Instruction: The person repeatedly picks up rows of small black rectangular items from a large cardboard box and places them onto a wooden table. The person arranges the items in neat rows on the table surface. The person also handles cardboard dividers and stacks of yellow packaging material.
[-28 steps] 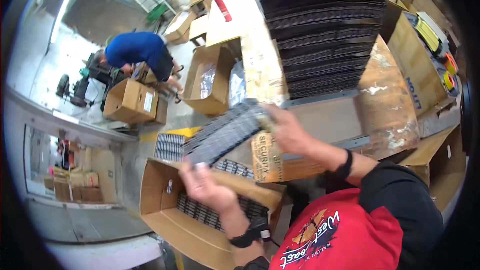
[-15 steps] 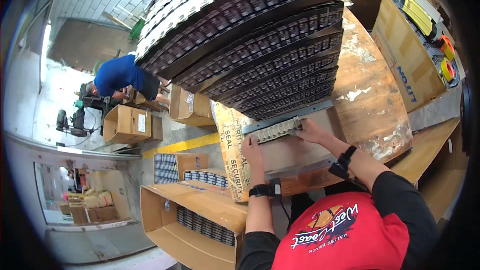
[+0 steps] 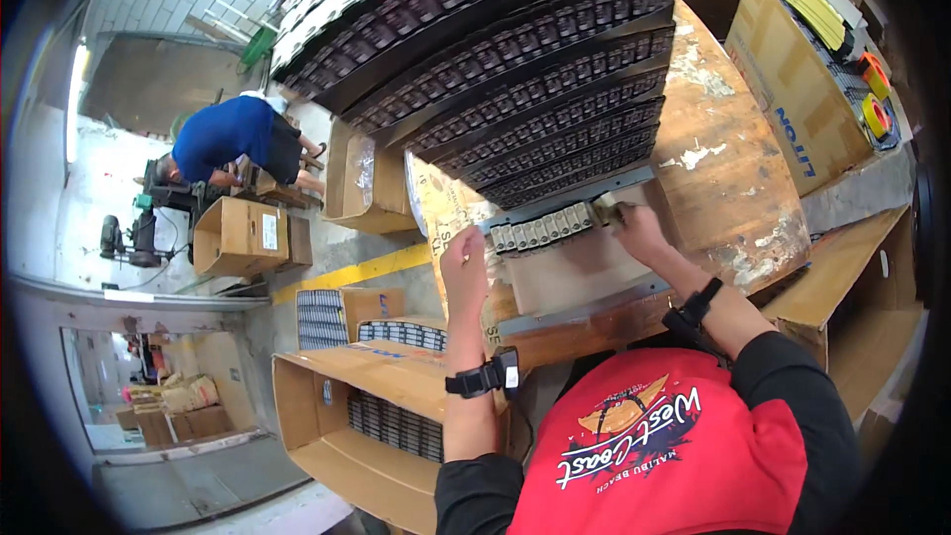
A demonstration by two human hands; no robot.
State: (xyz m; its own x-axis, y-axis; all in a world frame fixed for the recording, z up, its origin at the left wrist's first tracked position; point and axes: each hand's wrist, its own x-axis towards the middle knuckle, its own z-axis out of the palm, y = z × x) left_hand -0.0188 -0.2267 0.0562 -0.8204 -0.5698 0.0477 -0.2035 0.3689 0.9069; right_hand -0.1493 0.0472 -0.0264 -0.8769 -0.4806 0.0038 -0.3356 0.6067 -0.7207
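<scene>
A row of small silvery metal pieces [image 3: 540, 230] lies on a brown board [image 3: 570, 282], along the near side of a tall stack of packed dark trays [image 3: 525, 69]. My right hand [image 3: 642, 233] is at the row's right end, its fingers closed on a small grey-tan piece [image 3: 605, 206] whose kind I cannot make out. My left hand [image 3: 464, 266] is raised just off the row's left end, fingers curled together. Whatever it may hold is hidden. A grey metal bar [image 3: 575, 198] runs between the row and the stack.
The wooden table [image 3: 728, 159] has worn paint patches. An open carton [image 3: 367, 386] with packed strips stands at lower left. At right are a filled carton [image 3: 792, 119] with tape rolls [image 3: 876, 115] on top and an open carton [image 3: 852, 297]. A co-worker [image 3: 223, 139] bends over machinery at far left.
My left hand has lifted away from the row's left end, up and to the left. My right hand has moved slightly right and up, with a small piece now tilted in its fingers.
</scene>
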